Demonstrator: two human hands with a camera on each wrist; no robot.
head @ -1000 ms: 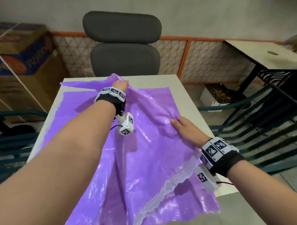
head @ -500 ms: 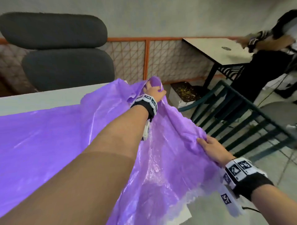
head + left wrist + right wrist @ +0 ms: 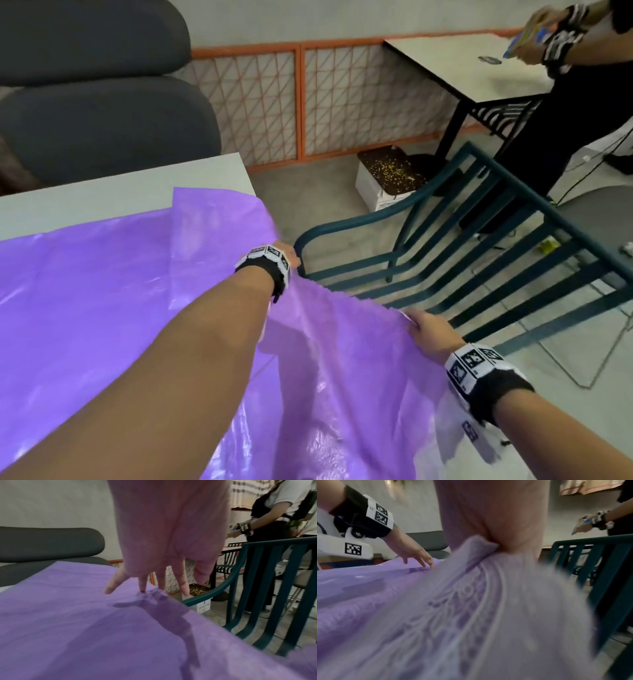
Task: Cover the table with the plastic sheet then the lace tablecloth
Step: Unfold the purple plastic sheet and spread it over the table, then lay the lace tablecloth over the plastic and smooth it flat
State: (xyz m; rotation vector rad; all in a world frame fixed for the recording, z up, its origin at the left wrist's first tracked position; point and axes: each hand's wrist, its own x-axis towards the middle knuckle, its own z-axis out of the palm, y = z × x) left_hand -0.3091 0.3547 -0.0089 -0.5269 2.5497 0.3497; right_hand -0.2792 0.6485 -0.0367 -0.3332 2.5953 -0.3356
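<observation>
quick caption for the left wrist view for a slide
Left hand, fingers spread, presses the purple plastic sheet at its edge beside a green slatted chair.

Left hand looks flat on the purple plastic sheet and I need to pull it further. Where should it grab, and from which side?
Pinch the plastic sheet at its raised edge fold by the left hand fingertips, coming from the green chair side. That edge already overhangs the table, as where the right hand grips it.

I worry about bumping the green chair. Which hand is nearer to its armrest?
Left. The left hand is right beside the armrest, fingers on the sheet. The right hand grips the sheet edge, nearer the person.
</observation>
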